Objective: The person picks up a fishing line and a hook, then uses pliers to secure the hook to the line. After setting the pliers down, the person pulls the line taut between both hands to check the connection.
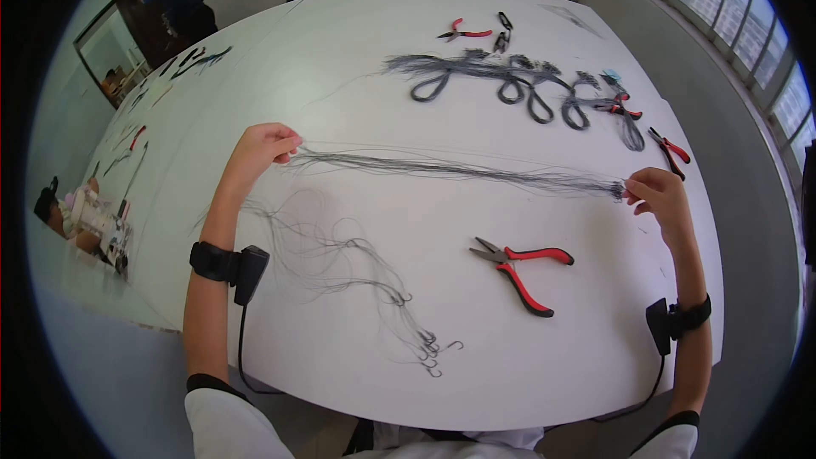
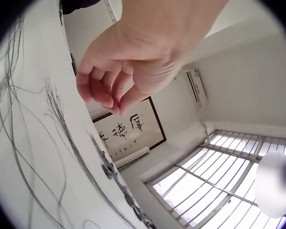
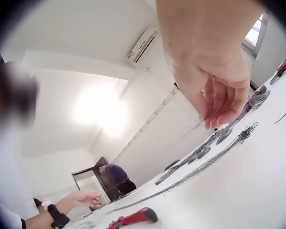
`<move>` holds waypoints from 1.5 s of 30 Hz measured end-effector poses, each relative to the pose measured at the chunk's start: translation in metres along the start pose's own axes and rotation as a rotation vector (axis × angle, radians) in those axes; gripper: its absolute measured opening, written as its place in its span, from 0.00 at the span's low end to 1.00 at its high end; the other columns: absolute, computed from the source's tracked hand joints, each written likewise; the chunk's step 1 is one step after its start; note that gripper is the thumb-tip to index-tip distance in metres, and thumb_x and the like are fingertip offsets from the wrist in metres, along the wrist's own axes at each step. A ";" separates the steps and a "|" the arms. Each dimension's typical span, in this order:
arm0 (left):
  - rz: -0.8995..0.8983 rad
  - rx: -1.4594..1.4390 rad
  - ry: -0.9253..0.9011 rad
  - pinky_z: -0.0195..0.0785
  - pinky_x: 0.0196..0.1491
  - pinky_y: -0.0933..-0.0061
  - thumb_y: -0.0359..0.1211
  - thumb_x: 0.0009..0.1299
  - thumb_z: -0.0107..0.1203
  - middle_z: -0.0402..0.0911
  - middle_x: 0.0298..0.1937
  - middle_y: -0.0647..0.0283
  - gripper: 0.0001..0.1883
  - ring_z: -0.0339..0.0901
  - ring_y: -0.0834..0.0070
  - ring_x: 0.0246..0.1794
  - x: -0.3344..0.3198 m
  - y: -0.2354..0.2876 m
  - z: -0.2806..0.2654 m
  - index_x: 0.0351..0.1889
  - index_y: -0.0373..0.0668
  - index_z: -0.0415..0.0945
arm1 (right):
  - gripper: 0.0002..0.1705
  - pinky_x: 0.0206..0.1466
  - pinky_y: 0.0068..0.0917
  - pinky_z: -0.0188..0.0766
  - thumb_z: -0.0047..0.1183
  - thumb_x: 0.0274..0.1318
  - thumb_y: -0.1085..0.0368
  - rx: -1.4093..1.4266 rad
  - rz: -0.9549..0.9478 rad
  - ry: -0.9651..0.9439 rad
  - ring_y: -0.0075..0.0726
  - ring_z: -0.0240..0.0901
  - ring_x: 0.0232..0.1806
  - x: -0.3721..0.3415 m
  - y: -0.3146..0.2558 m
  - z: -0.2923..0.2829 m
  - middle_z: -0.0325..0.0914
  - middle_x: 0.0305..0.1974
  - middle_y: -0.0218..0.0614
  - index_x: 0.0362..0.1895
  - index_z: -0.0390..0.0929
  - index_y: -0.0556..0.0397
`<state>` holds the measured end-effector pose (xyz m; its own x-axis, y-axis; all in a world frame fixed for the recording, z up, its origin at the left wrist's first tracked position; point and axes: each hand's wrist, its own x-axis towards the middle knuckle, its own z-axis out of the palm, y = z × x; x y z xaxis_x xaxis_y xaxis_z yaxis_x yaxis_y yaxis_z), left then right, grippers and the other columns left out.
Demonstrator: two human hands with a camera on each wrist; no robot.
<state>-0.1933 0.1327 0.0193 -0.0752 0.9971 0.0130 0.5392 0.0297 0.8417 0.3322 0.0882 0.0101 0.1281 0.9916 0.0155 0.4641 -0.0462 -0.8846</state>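
Note:
A long bundle of dark fishing lines (image 1: 442, 167) stretches across the white table between the two hands, with small hooks (image 1: 618, 191) clustered at its right end. Beyond it, one thin strand runs straight from hand to hand. The left hand (image 1: 262, 153) pinches this fishing line between thumb and fingertips, above the bundle's loose left end. By the hooks, the right hand (image 1: 661, 200) pinches the strand's other end, fingers bent. Both wrist views show the bundle lying on the table below the fingertips. Nearer the body is a tangle of loose lines (image 1: 348, 242) with bare hooks (image 1: 432, 348).
Red-handled pliers (image 1: 518, 268) lie open in front of the bundle. Several looped line bundles (image 1: 518, 85) rest at the back right, near more pliers (image 1: 466, 31) and red-handled pliers (image 1: 670, 153) by the right edge. A person (image 1: 178, 8) is beyond the far left edge.

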 end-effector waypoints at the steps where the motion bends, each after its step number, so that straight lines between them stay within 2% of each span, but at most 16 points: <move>1: 0.010 -0.009 -0.014 0.65 0.32 0.82 0.32 0.63 0.56 0.74 0.24 0.70 0.07 0.69 0.84 0.25 0.003 -0.002 0.001 0.30 0.37 0.76 | 0.06 0.24 0.17 0.67 0.54 0.52 0.67 0.000 -0.003 -0.008 0.21 0.72 0.25 0.001 0.003 -0.002 0.77 0.23 0.31 0.28 0.77 0.58; 4: 0.048 0.012 -0.025 0.65 0.30 0.84 0.30 0.61 0.57 0.77 0.25 0.66 0.07 0.71 0.83 0.25 0.013 -0.016 0.002 0.31 0.33 0.77 | 0.06 0.24 0.17 0.68 0.54 0.51 0.68 -0.039 -0.012 0.015 0.21 0.72 0.25 0.006 0.008 -0.002 0.77 0.24 0.31 0.29 0.77 0.59; 10: 0.102 0.168 -0.005 0.63 0.28 0.83 0.28 0.59 0.57 0.76 0.24 0.65 0.07 0.70 0.82 0.23 0.022 -0.030 0.009 0.30 0.32 0.77 | 0.04 0.22 0.16 0.67 0.55 0.50 0.71 -0.063 -0.009 0.015 0.20 0.71 0.23 0.010 0.013 0.001 0.76 0.22 0.32 0.29 0.77 0.60; 14: 0.108 0.133 -0.008 0.63 0.28 0.82 0.28 0.59 0.57 0.76 0.24 0.65 0.07 0.70 0.82 0.23 0.021 -0.030 0.013 0.29 0.32 0.77 | 0.03 0.20 0.16 0.66 0.54 0.49 0.73 -0.065 -0.059 0.021 0.19 0.69 0.20 0.015 0.022 0.003 0.75 0.20 0.32 0.29 0.77 0.61; 26: 0.136 0.222 -0.038 0.65 0.33 0.82 0.29 0.58 0.57 0.77 0.25 0.66 0.05 0.72 0.82 0.27 0.016 -0.023 0.015 0.29 0.35 0.78 | 0.04 0.19 0.17 0.66 0.55 0.49 0.72 -0.192 -0.059 0.061 0.19 0.67 0.17 0.017 0.026 0.010 0.75 0.19 0.32 0.28 0.78 0.61; 35: 0.157 0.226 -0.031 0.68 0.41 0.77 0.30 0.58 0.57 0.80 0.32 0.62 0.07 0.75 0.76 0.35 0.009 -0.013 0.015 0.30 0.35 0.79 | 0.04 0.19 0.17 0.65 0.54 0.49 0.72 -0.215 -0.101 0.061 0.20 0.67 0.17 0.014 0.024 0.010 0.76 0.22 0.33 0.29 0.77 0.61; 38: 0.106 0.227 -0.001 0.68 0.43 0.75 0.29 0.59 0.55 0.80 0.32 0.62 0.07 0.76 0.75 0.37 0.007 -0.014 0.014 0.31 0.35 0.79 | 0.04 0.19 0.18 0.65 0.54 0.49 0.72 -0.221 -0.101 0.081 0.20 0.68 0.18 0.013 0.023 0.011 0.76 0.22 0.33 0.29 0.77 0.61; 44: 0.192 0.302 -0.019 0.66 0.49 0.70 0.25 0.63 0.49 0.79 0.41 0.62 0.07 0.75 0.72 0.43 0.002 -0.006 0.015 0.35 0.37 0.78 | 0.05 0.20 0.19 0.70 0.52 0.52 0.70 -0.223 -0.121 0.081 0.21 0.71 0.23 0.013 0.024 0.011 0.76 0.24 0.34 0.31 0.76 0.60; 45: 0.238 0.294 0.086 0.65 0.51 0.69 0.25 0.64 0.48 0.78 0.43 0.61 0.08 0.74 0.71 0.46 0.000 -0.004 0.018 0.36 0.38 0.78 | 0.05 0.20 0.19 0.70 0.52 0.52 0.70 -0.223 -0.121 0.081 0.21 0.71 0.23 0.013 0.024 0.012 0.76 0.24 0.34 0.31 0.76 0.60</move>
<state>-0.1801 0.1338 0.0066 0.0181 0.9694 0.2450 0.7664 -0.1708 0.6193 0.3350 0.1010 -0.0166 0.1253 0.9792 0.1598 0.6612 0.0377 -0.7493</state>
